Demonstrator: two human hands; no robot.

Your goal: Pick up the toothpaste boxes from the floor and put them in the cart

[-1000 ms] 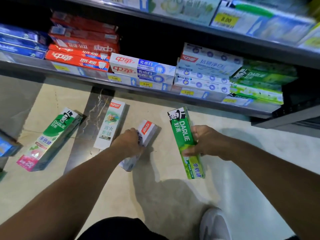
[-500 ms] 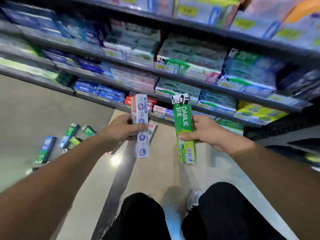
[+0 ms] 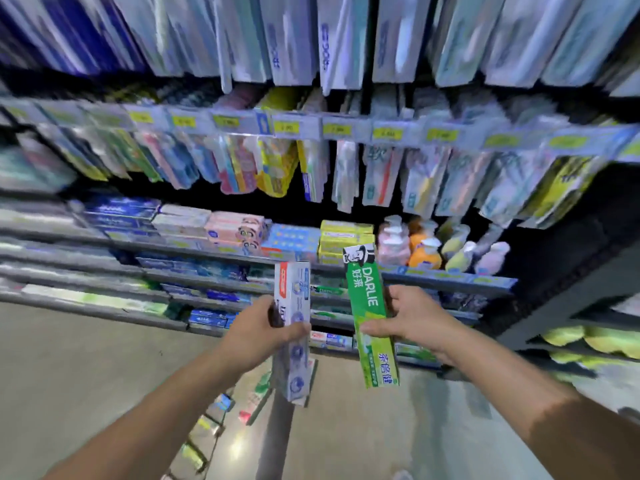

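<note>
1. Two toothpaste boxes are in our hands, both lifted clear of the floor [image 3: 86, 375] and held upright in front of the store shelves [image 3: 450, 282].
2. Our left hand [image 3: 263, 336] grips the white and blue toothpaste box [image 3: 292, 327] around its middle, with the thumb wrapped across the front face and the fingers curled behind it.
3. That box shows a red strip along its top left edge and round blue marks down its front; its lower end hangs below our hand.
4. Our right hand [image 3: 408, 323] holds the green Darlie box [image 3: 369, 320], thumb pressed on the front and fingers curled behind the right edge.
5. We see the green box leaning slightly, top end to the left, with the Darlie lettering running down its length.
6. We hold the two boxes just beside each other, apart and not touching.
7. More boxes on the floor [image 3: 214, 420] lie below our left forearm, blurred, so we cannot tell their brands or count.
8. Behind the boxes, the shelves carry stacked toothpaste cartons, a row of pump bottles [image 3: 429, 247] to the right, and hanging toothbrush packs [image 3: 277, 164] above yellow price tags.
9. No cart shows in our view.
</note>
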